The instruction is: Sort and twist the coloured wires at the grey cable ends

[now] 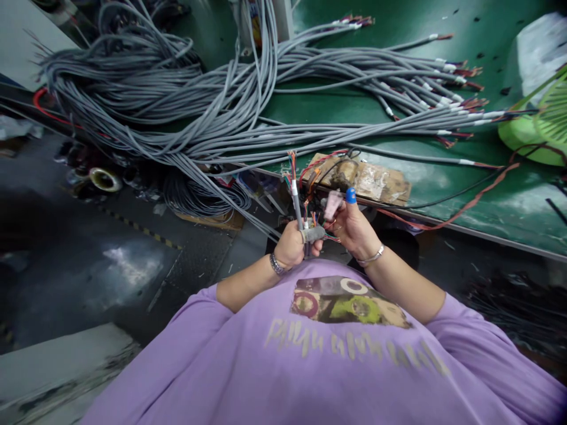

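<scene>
Close to my body, my left hand is closed round grey cables. One grey cable stands up from it, its stripped end fanning into thin coloured wires. A worn grey wrap lies across the front of this hand, apparently on the thumb. Just to the right, my right hand has its fingertips pinched at thin coloured wires that stick out beside the wrap. It wears a blue finger cot and a pale pink finger cover. The exact wire between its fingertips is too small to make out.
A large bundle of grey cables lies along the green table, with stripped ends to the right. At the table edge sits a stained wooden block with red and black leads. A green fan stands far right; coiled cable lies below.
</scene>
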### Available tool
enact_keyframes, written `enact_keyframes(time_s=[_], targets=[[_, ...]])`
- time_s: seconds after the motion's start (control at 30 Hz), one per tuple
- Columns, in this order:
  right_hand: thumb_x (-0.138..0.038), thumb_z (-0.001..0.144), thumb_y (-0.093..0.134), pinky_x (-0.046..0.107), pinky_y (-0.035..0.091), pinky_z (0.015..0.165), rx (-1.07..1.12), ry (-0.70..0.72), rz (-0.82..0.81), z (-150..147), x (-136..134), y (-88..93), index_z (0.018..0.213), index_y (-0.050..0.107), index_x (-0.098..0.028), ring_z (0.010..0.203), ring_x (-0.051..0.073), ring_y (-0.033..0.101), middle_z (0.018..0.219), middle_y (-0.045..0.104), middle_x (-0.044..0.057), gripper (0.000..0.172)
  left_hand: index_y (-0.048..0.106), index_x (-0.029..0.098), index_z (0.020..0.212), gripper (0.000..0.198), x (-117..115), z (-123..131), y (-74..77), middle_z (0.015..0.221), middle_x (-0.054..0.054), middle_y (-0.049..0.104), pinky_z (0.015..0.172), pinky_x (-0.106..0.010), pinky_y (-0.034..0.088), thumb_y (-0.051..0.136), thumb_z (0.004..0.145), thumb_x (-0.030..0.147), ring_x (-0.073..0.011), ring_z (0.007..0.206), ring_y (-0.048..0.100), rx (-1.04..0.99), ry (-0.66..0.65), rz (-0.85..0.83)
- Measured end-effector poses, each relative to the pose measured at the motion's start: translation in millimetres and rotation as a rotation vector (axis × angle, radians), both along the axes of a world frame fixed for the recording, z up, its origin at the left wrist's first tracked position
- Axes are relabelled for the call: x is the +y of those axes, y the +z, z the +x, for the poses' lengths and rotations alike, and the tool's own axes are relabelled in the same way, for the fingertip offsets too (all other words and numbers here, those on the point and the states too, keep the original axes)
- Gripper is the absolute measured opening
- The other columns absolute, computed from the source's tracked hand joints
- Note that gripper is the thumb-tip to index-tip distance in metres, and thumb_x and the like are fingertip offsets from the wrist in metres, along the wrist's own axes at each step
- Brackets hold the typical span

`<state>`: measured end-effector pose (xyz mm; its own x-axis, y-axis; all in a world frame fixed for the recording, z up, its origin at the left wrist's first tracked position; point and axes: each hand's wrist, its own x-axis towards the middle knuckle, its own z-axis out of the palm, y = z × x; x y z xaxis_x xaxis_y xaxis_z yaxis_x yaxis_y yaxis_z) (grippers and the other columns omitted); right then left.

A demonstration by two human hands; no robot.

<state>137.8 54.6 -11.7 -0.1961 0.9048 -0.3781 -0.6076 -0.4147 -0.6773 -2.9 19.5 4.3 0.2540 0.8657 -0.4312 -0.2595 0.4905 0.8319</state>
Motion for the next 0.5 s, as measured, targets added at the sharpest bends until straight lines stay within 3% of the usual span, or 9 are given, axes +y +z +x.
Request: enact_keyframes(time_s=[0.3, 0.43, 0.5], targets=[[-0.078, 0.075, 0.062, 0.025, 0.048, 0.055, -0.028, 0.141, 0.031, 12.8, 0.0, 7.7, 0.082, 0.066, -0.021, 0.059, 0.013, 0.055, 0.072, 0.065, 0.002, 0.058, 0.057, 0.016, 0.068, 0.041, -18.7, -5.0, 6.7, 0.051, 0.001, 0.062, 0.039, -0.023, 0.046, 0.083, 0.056, 0.045, -0.0112, 0.038, 0.055, -0.030, 0.104, 0.002], [-0.057, 0.071, 0.080, 0.024, 0.045, 0.055, -0.091, 0.058, 0.114, 12.1, 0.4, 6.7, 0.079, 0.064, -0.021, 0.057, 0.010, 0.050, 0.065, 0.059, -0.002, 0.041, 0.059, 0.016, 0.071, 0.039, -18.6, 1.8, 10.6, 0.055, 0.001, 0.063, 0.042, -0.023, 0.048, 0.082, 0.058, 0.045, -0.0101, 0.041, 0.056, -0.022, 0.162, 0.002], [-0.058, 0.071, 0.080, 0.025, 0.043, 0.054, -0.140, -0.027, 0.146, 10.2, -1.5, 3.5, 0.075, 0.062, -0.022, 0.057, 0.011, 0.048, 0.064, 0.057, -0.003, 0.041, 0.059, 0.016, 0.071, 0.040, -16.8, 5.4, 12.1, 0.055, 0.001, 0.064, 0.044, -0.023, 0.048, 0.082, 0.058, 0.046, -0.0100, 0.042, 0.056, -0.018, 0.195, 0.013]])
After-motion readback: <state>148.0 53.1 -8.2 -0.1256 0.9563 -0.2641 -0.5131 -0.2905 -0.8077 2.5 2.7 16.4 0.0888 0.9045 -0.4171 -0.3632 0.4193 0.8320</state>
